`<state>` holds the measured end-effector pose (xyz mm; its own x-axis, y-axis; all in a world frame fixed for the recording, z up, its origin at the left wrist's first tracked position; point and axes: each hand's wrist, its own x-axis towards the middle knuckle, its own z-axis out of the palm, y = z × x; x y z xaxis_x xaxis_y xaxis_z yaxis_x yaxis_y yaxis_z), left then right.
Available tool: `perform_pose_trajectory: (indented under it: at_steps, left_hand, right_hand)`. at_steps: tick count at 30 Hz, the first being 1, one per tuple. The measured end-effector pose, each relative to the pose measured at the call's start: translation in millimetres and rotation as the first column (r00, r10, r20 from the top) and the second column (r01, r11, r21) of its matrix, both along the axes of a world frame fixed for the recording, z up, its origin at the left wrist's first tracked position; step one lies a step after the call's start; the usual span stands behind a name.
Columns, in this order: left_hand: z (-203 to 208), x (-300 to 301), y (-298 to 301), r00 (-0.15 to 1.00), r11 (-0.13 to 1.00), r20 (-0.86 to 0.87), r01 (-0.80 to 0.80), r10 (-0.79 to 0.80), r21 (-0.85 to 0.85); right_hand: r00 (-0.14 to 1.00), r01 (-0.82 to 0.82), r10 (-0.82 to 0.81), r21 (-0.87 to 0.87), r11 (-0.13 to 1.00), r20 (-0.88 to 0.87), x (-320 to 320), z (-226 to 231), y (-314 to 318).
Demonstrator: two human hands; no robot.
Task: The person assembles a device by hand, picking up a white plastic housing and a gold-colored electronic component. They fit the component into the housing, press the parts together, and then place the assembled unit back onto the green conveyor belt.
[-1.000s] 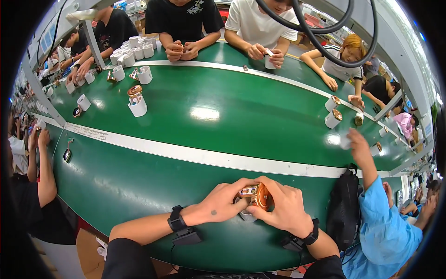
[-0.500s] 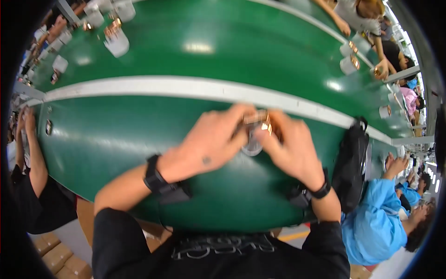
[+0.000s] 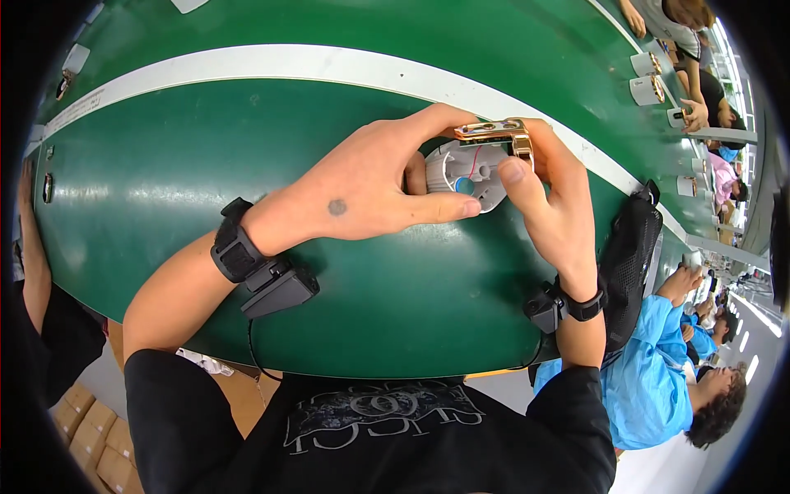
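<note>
Between my hands, over the near green table, is a white round plastic housing (image 3: 439, 170) with its open end facing me. Ribs, a thin red wire and a small blue round part show inside. My left hand (image 3: 354, 185) is closed around its left side, thumb along the lower rim. A shiny copper-coloured frame-like piece (image 3: 521, 137) sits at the housing's upper right. My right hand (image 3: 564, 193) grips that piece, its thumb in front and fingers behind. The red wire runs up toward the piece; where it ends I cannot make out.
A white rail (image 3: 329, 62) divides my table from the green surface beyond. A black mesh bag (image 3: 629, 263) lies at the right edge. White-and-copper units (image 3: 647, 90) stand far right. Co-workers sit at both sides, one in a blue garment (image 3: 650, 387). Cardboard boxes (image 3: 90, 428) are stacked lower left.
The view has shifted, and the rail now sits higher. The copper-coloured piece is now tilted off the housing's opening, so the inside and the red wire show.
</note>
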<state>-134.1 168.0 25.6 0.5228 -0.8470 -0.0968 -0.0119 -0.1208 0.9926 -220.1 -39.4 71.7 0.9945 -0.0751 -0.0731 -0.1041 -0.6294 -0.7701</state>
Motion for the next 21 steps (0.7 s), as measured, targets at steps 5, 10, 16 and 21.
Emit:
perform_pose_trajectory:
  at_steps: [5,10,16,21]
  left_hand:
    - [-9.6,-1.4,0.5,0.994,0.986,0.037,-0.098,0.104,-0.137]
    - [-14.3,-7.0,-2.2,0.985,0.976,0.076,-0.143,0.158,-0.165]
    - [-6.9,-5.9,-1.9,0.983,0.987,0.103,-0.143,0.150,-0.073]
    - [-10.1,-7.5,-5.3,0.962,0.984,0.215,-0.152,0.170,-0.095]
  right_hand:
    - [0.985,0.036,-0.018,-0.100,0.994,0.174,-2.2,2.4,5.8]
    - [0.977,-0.001,0.047,-0.218,0.976,0.206,-6.2,5.0,-4.3]
    - [0.997,0.077,-0.076,-0.055,0.996,0.031,-4.2,-0.1,-15.0]
    - [0.993,0.103,-0.097,0.093,0.990,-0.068,-4.1,1.5,-17.0]
